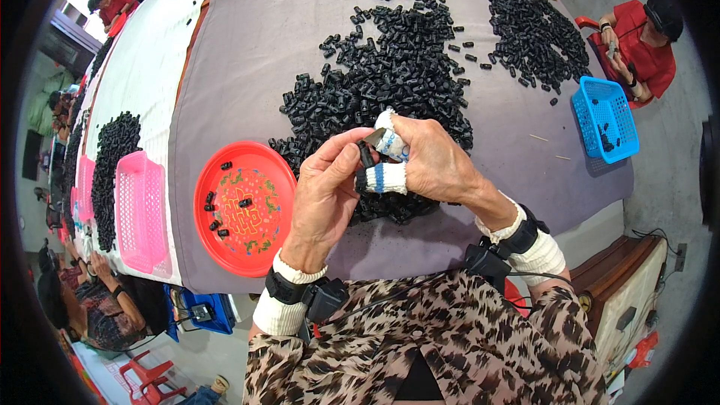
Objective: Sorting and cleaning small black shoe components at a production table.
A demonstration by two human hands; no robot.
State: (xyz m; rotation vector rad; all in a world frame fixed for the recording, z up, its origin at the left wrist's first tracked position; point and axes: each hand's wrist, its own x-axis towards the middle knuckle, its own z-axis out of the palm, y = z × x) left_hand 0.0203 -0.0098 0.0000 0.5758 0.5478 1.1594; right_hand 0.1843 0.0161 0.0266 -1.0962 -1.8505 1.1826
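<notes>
My left hand (321,199) pinches a small black cylindrical part (366,153) between thumb and fingertips. Closed round a small metal blade (376,136), my right hand (442,161) meets the left one, and the blade's tip is at the part. White knitted covers with blue marks (386,178) wrap fingers of the right hand. Just beyond both hands spreads a large heap of similar black parts (382,75). To the left of my left hand lies a round red tray (206,214) with several black parts on it.
A pink basket (139,210) stands at the left beside another black heap (116,150). At the right edge is a blue basket (606,116) with a few parts inside. A person in red (637,45) sits beyond it; others sit at the left. Two thin sticks (538,137) lie on the grey cloth.
</notes>
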